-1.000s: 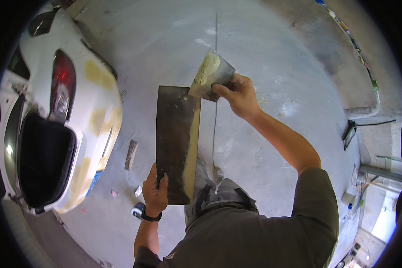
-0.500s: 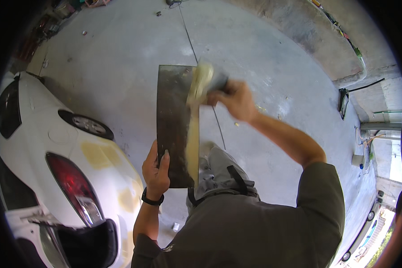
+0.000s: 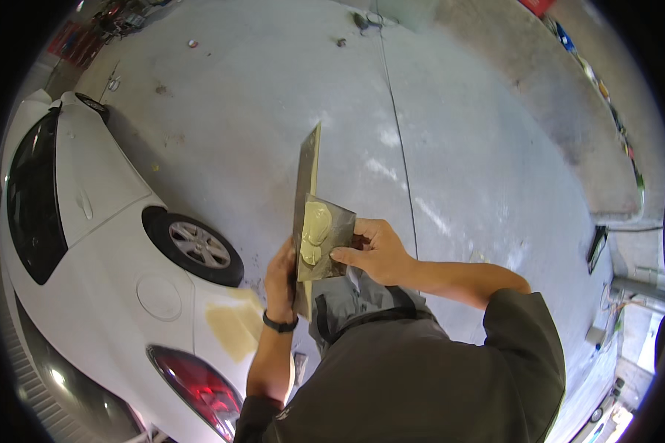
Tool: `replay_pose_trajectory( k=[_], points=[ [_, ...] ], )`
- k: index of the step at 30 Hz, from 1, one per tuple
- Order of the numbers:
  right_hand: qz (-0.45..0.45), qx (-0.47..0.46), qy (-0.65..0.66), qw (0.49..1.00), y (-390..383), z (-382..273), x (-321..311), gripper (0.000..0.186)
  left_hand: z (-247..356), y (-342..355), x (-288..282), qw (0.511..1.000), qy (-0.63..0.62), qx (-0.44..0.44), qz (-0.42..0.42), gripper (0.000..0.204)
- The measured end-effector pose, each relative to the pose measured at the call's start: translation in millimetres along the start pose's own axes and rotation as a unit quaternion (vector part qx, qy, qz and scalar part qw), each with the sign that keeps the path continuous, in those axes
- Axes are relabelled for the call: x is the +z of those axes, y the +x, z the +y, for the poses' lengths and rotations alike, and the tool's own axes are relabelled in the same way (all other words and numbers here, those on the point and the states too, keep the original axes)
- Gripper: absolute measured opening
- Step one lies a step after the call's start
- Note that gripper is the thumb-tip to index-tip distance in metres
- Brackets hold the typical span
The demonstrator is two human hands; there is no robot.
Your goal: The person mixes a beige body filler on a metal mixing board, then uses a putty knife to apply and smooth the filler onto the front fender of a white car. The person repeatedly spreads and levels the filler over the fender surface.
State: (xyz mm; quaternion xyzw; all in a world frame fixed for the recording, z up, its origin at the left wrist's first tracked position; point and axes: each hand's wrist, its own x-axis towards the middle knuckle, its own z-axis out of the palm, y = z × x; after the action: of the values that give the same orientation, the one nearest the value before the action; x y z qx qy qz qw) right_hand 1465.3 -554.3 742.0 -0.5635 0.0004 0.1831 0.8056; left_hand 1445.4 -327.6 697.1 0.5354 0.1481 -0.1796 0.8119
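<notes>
My left hand point(image 3: 280, 279) grips a dark flat mixing board point(image 3: 307, 166), now turned nearly edge-on, with pale yellow putty along its right edge. A wide, flat putty spreader point(image 3: 339, 230) is pinched between the thumb and fingers of my right hand point(image 3: 378, 252). On the spreader's face sits a thick lump of yellow putty point(image 3: 315, 230). The spreader overlaps the board in view; whether they touch, I cannot tell. Left of my hands stands a white car point(image 3: 114, 244), with a yellowish filled patch point(image 3: 233, 325) on its rear panel, near the tail light point(image 3: 199, 387).
The car's rear wheel point(image 3: 199, 247) is close to my left. A dark cable point(image 3: 400, 140) runs along the grey concrete floor point(image 3: 258, 96). A concrete wall with items along it point(image 3: 598, 81) borders the right side.
The board has tipped from facing me to nearly edge-on. My right hand has come down and nearer with the spreader, whose putty-loaded face now shows. My view has shifted toward the car's side.
</notes>
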Motion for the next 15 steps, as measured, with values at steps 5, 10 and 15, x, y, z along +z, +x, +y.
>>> replay_pose_trajectory(
  k=[5,10,15],
  points=[
    [0.205,-0.085,-0.181,0.958,237.9,-83.4,-45.8,0.029,65.1,81.9,-45.9,0.970,-0.177,-0.020,-0.168,0.060],
    [0.218,-0.191,0.058,0.955,447.7,-130.7,-68.0,0.025,130.2,217.1,-83.3,0.909,-0.335,-0.040,-0.246,0.058],
    [0.176,-0.168,0.076,0.967,585.2,-167.2,-33.6,0.027,238.1,369.6,-97.8,0.852,-0.411,-0.129,-0.296,0.068]
  ],
)
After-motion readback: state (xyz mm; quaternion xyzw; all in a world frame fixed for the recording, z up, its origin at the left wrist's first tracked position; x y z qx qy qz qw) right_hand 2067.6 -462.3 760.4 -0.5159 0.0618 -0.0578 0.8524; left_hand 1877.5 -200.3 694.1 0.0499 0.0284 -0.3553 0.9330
